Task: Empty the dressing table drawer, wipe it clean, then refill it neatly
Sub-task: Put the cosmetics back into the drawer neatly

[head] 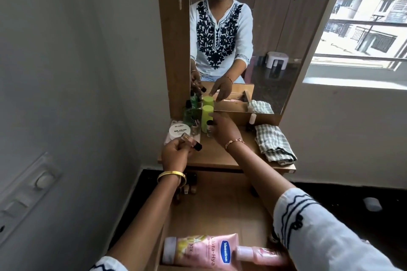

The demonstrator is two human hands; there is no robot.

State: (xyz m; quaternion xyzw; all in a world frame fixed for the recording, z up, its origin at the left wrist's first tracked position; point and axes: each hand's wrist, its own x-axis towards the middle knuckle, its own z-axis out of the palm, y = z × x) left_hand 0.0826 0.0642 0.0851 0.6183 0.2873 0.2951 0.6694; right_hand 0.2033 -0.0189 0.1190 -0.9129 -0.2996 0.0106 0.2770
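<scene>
Two hands are busy: a small black-capped bottle (pixel 43 145) is pinched in the left hand (pixel 176 153), another is gripped upright on the desk (pixel 222 156) by the right hand (pixel 224 131), so they're best kept bunched by the green bottle (pixel 207 117), drawer (pixel 220 204) below half-emptied.

Daylight enters from the window (pixel 363 28) at two o'clock, bright and slightly overexposed. The grey wall (pixel 66 72) at nine o'clock sits in soft shade. Wide-angle distortion bends the edges. The pink lotion tube (pixel 202 251) at six o'clock is blurred, as is the nearby sleeve (pixel 319 233).
</scene>
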